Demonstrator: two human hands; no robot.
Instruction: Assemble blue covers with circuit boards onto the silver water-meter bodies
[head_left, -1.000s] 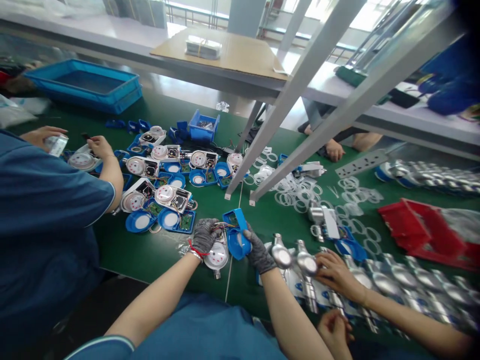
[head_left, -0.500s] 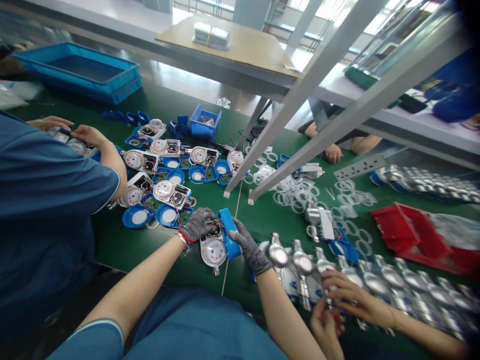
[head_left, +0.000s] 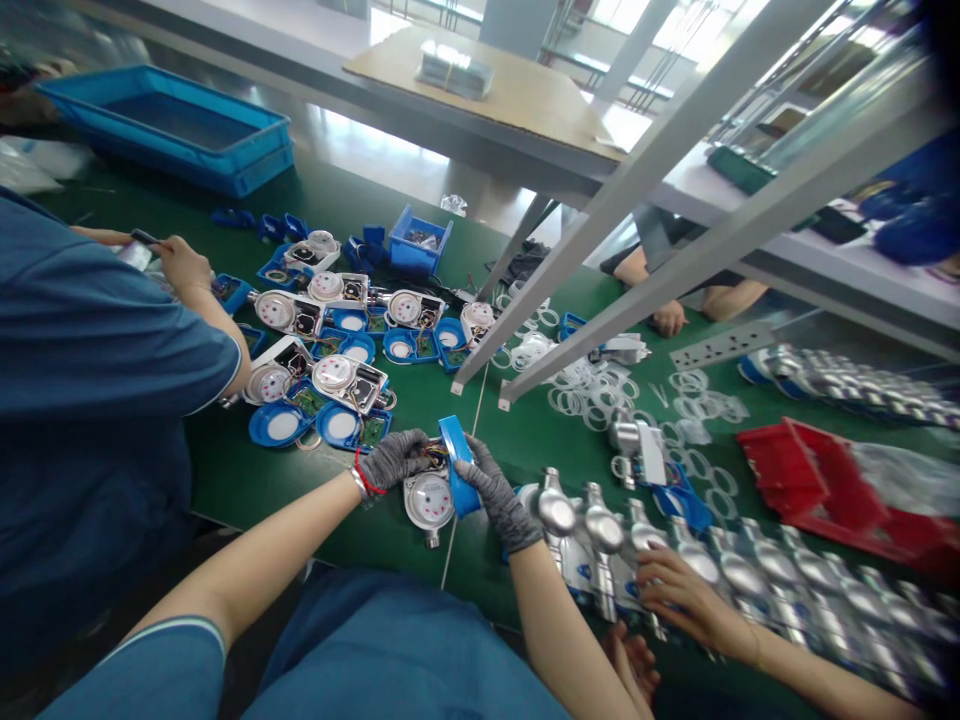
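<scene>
A round white meter (head_left: 429,500) with a silvery fitting at its lower end lies on the green table in front of me. My left hand (head_left: 397,458), in a grey glove, has its fingers pressed together at the thin wires above the dial; the fingertips are partly hidden. In my gloved right hand (head_left: 491,485) is a blue cover (head_left: 460,465), tilted up along the meter's right side, with the thumb on its face and the fingers behind.
Opened meters (head_left: 336,375) with blue covers lie to the left, near a blue parts bin (head_left: 418,240). Slanted metal posts (head_left: 585,270) rise beyond my hands. Silvery meter bodies (head_left: 604,530) and a co-worker's hands (head_left: 686,595) are at the right; another person (head_left: 97,330) works at the left.
My hands stay at the meter and the blue cover, almost unmoved. The co-worker's two hands at the right have moved apart. The view has shifted slightly.
</scene>
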